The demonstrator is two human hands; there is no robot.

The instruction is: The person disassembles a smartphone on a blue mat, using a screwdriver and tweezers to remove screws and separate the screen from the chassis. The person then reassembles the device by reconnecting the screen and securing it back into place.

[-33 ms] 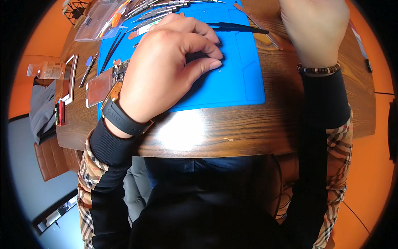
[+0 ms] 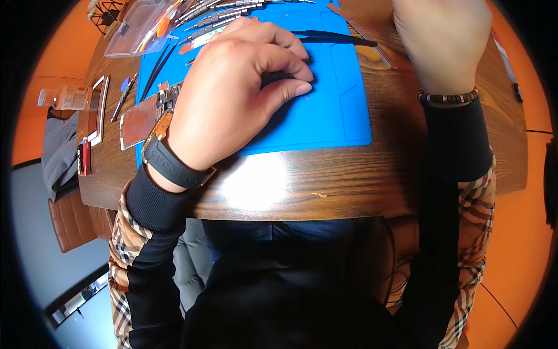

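Roughly, saw the slim black tool (image 2: pixel 343 38) on the blue mat (image 2: pixel 325 119), just beyond the left hand (image 2: pixel 235 87), with long axis nearly left to right, dipping slightly toward a blunt right end past the mat's edge. Held the left hand curled, with thumb and fingertips close together near a tiny pale bit (image 2: pixel 307 98); could not tell of anything pinched. Had the right hand (image 2: pixel 444 46) cut off above, opening and hold unreadable. Matched the earlier frame almost exactly.
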